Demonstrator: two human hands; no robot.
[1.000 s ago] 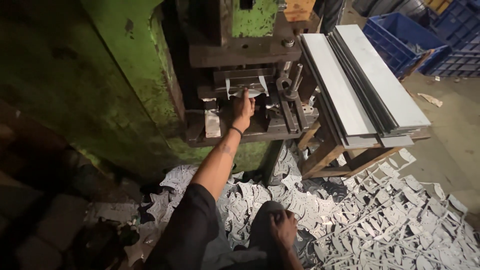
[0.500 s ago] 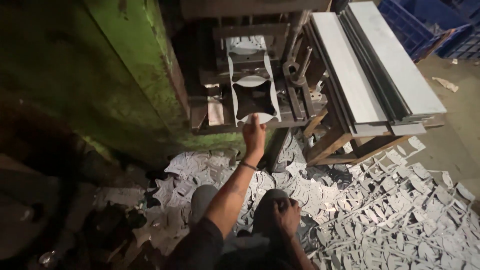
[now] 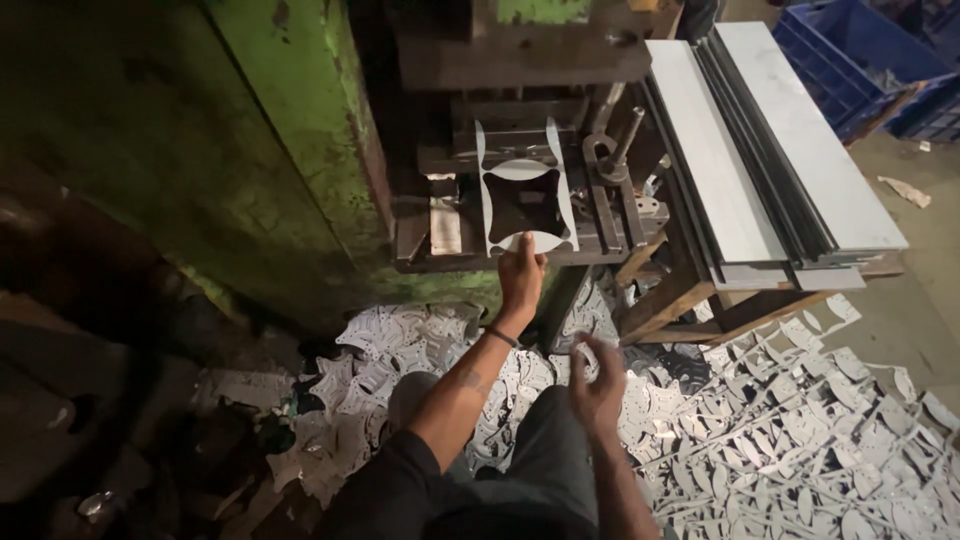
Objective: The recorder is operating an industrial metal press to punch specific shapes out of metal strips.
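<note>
Scrap offcuts (image 3: pixel 800 440) litter floor — stacked sheets (image 3: pixel 770 150) flank press (image 3: pixel 300 150).

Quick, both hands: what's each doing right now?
Left hand: closed, pinching the punched silver sheet-metal strip.
Right hand: empty, fingers loosely curled.

My left arm is stretched forward with its hand (image 3: pixel 521 272) raised to the near edge of the punched metal sheet (image 3: pixel 526 192), fingers pinched on it, while my right hand (image 3: pixel 598 385) hangs lower and nearer me, below that sheet, fingers loosely curled, holding nothing.
</note>
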